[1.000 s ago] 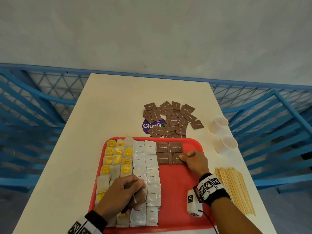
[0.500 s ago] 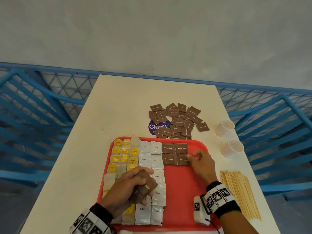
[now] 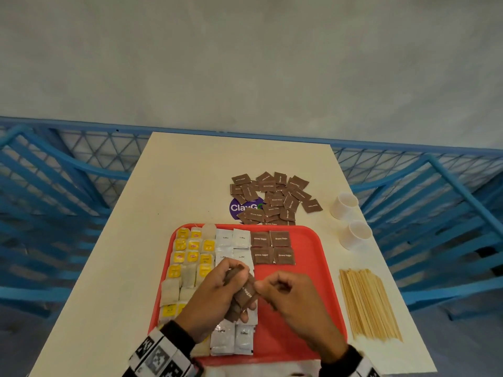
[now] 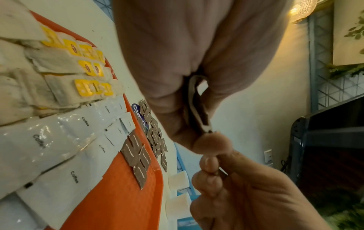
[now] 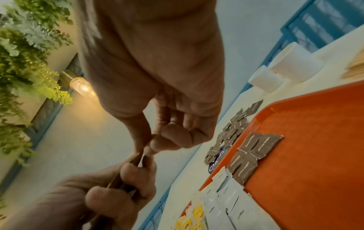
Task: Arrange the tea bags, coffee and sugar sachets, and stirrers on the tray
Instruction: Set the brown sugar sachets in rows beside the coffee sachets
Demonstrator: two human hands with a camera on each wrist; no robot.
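Note:
A red tray (image 3: 307, 308) lies at the near edge of the table. On it are yellow-tagged tea bags (image 3: 190, 254) at the left, white coffee sachets (image 3: 234, 240) in the middle, and a square block of brown sugar sachets (image 3: 272, 247) to their right. Above the tray my left hand (image 3: 231, 289) grips a small stack of brown sugar sachets (image 3: 243, 292). My right hand (image 3: 262, 288) pinches the edge of a sachet in that stack between thumb and forefinger; the right wrist view shows the pinched sachet edge (image 5: 140, 160). The stack (image 4: 199, 109) is largely hidden by my fingers.
A loose pile of brown sugar sachets (image 3: 275, 200) lies on the table beyond the tray, partly over a purple sticker (image 3: 245, 206). Two white cups (image 3: 344, 205) stand at the right edge. Wooden stirrers (image 3: 367, 303) lie right of the tray. Blue railings surround the table.
My right hand left the sugar block on the tray and came back to my left hand. My left hand rose off the coffee sachets with the stack.

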